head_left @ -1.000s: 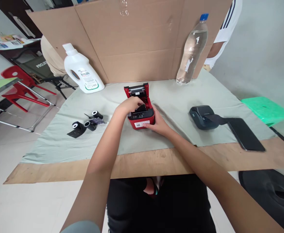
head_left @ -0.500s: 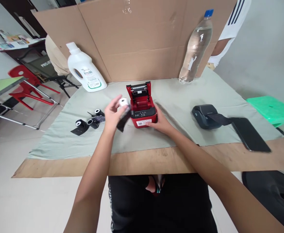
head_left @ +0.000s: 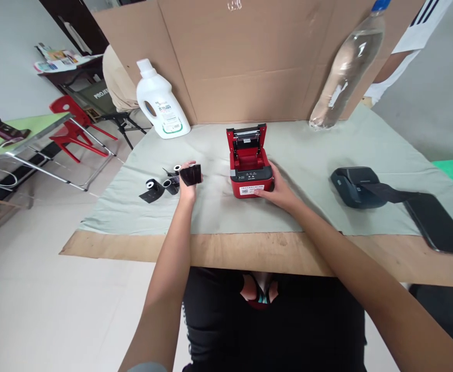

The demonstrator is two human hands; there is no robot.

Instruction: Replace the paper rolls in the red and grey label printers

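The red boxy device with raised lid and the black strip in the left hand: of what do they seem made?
Red boxy device: probably hard plastic, semi-glossy; its smooth, rounded corners suggest so.
Black strip: shiny, with light streaks; perhaps coated paper or plastic film.

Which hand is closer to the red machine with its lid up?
The right hand: it touches the front and right side of the red machine. The left hand is apart, off to its left, holding a black strip.
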